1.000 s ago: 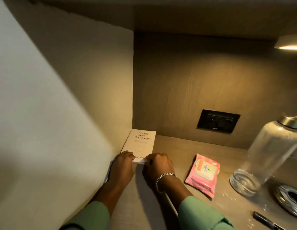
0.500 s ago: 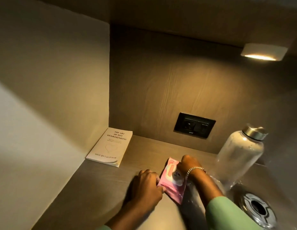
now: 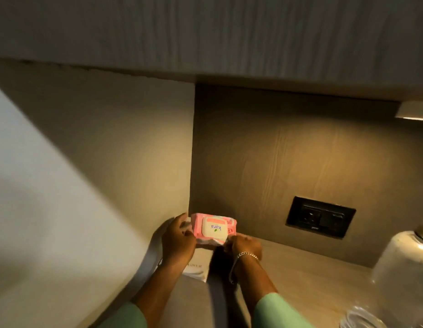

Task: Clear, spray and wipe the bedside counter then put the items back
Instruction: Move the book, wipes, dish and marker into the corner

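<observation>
- A dim wood-grain alcove, lit warm from a lamp at the upper right; a pale wall closes the left side, a black socket plate (image 3: 320,217) sits in the back panel, and the bench (image 3: 307,275) runs beneath it.
- The pink wipes pack (image 3: 214,229) is in the back left corner, held over the white book (image 3: 196,265) that lies flat against the side wall; whether it already rests on the cover I cannot tell.
- Judging by its look, the pack is light and soft: a film pouch that gives under pressure, with only the hard flip lid on top being stiff. The short ends are the sensible places to hold it, since the film may be slick.
- The left hand (image 3: 176,240) has its fingers half curled around the pack's left end.
- The right hand (image 3: 244,245) pinches the crimped right-hand edge with its fingers nearly closed.
- A clear bottle (image 3: 402,268) stands well apart at the right.
</observation>
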Available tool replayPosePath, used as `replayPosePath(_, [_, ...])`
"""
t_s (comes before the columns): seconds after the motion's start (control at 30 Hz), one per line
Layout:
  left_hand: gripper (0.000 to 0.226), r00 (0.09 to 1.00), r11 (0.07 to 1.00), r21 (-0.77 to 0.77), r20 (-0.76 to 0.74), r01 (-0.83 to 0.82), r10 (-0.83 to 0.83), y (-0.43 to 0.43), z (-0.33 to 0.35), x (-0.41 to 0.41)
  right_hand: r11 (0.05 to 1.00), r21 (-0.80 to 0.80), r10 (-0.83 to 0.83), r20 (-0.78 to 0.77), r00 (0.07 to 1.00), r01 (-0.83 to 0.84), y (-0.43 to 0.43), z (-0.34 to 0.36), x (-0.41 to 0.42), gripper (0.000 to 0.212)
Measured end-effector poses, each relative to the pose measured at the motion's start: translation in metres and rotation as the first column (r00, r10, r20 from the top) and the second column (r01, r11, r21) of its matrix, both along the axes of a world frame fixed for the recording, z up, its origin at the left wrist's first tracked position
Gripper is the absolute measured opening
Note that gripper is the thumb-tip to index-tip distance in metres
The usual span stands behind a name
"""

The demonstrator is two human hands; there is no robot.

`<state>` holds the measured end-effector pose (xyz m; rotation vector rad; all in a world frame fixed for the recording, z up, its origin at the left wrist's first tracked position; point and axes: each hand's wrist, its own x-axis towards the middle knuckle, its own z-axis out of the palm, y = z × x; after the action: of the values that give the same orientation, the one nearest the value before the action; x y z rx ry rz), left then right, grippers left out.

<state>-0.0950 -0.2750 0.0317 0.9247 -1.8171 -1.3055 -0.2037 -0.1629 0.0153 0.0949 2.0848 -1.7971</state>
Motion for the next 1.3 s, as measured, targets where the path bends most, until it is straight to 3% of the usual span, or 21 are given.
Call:
replayPosePath(0.1, [0.028,0.999,0.991,-0.132,0.048,0.007,-0.001,-0.015,-0.007,0.01,0.994,-0.112,-0.003,0.082,0.997,0.012,-0.032,-0.017,0.008,0.024])
replayPosePath(0.2, [0.032,0.994,0.984,-0.169,0.106,0.051,-0.034,-0.012,-0.009,0.019,0.979,-0.199,-0.029,0.114,0.993,0.052,-0.047,-0.025,0.012,0.025])
replayPosePath(0.3, [0.03,0.995,0.994,-0.091,0.087,0.064,-0.056,0.017,-0.003,0.023,0.958,-0.222,-0.179,0.043,0.983,0.184,-0.028,-0.017,0.024,0.025])
replayPosePath(0.4, [0.026,0.988,0.987,-0.05,0.035,0.155,-0.153,0.069,0.0,0.019,0.95,-0.253,-0.185,0.01,0.983,0.182,0.023,-0.006,0.049,0.038])
replayPosePath(0.5, [0.026,0.947,0.948,-0.003,-0.035,0.318,-0.318,0.125,-0.006,0.009,0.969,-0.193,-0.192,-0.187,0.963,0.156,0.1,-0.008,0.067,0.033])
replayPosePath(0.63, [0.031,0.845,0.848,0.025,-0.1,0.529,-0.525,0.217,-0.011,-0.001,0.939,-0.065,-0.338,-0.368,0.866,0.339,0.221,0.0,0.088,0.036])
replayPosePath(0.8, [0.028,0.512,0.512,-0.002,0.011,0.859,-0.859,0.328,-0.015,-0.008,0.759,0.189,-0.422,-0.586,0.692,0.623,0.349,0.007,0.078,0.039])
replayPosePath(0.87, [0.03,0.454,0.457,0.068,0.055,0.887,-0.889,0.36,-0.016,-0.018,0.68,0.263,-0.44,-0.602,0.667,0.685,0.383,0.001,0.061,0.032])
replayPosePath(1.0, [0.039,0.542,0.555,0.194,0.12,0.809,-0.832,0.4,-0.02,-0.042,0.683,0.405,-0.387,-0.505,0.771,0.608,0.42,-0.014,0.023,0.016])
replayPosePath(1.1, [0.022,0.63,0.629,0.308,0.11,0.714,-0.769,0.415,-0.017,-0.05,0.733,0.519,-0.243,-0.403,0.882,0.439,0.424,-0.017,0.008,0.022])
replayPosePath(1.2, [0.028,0.69,0.654,0.37,0.045,0.66,-0.722,0.415,-0.012,-0.047,0.788,0.502,-0.199,-0.34,0.919,0.356,0.432,-0.01,0.016,0.034])
replayPosePath(1.3, [0.033,0.707,0.65,0.354,-0.05,0.673,-0.705,0.4,-0.006,-0.019,0.825,0.44,-0.211,-0.345,0.915,0.356,0.441,0.004,0.045,0.025])
